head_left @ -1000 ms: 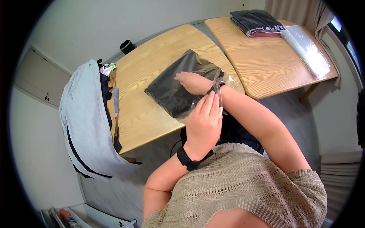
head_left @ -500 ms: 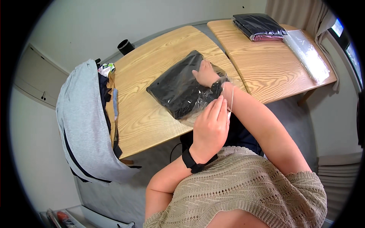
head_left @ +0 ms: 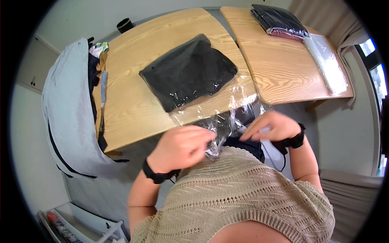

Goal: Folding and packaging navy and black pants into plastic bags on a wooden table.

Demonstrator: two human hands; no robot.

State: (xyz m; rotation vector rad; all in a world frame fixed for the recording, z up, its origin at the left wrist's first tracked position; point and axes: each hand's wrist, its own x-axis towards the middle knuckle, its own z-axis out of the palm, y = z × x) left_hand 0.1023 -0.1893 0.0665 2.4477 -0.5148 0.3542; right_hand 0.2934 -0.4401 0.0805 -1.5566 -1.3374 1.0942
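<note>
A folded dark grey garment (head_left: 188,71) lies flat inside a clear plastic bag (head_left: 239,91) on the wooden table. The bag's loose end reaches past the near table edge toward my body and is crumpled there. My left hand (head_left: 180,148), slightly blurred, has its fingers closed on that crumpled end. On the other side of the end, my right hand (head_left: 275,127) is closed in a pinch at the plastic. The exact grip of the right fingertips is partly smeared. Both wrists wear black bands.
Draped over the table's left end is a heap of clothes, with a light grey garment (head_left: 67,97) outermost. On a second table (head_left: 279,69) at right, bagged folded garments (head_left: 279,20) lie beside a stack of clear bags (head_left: 326,65). A black cylinder (head_left: 125,26) stands beyond the far edge.
My right hand has come out from the bag and back toward my body. My left hand has moved lower and to the left. The bag's loose end is now drawn over the near edge.
</note>
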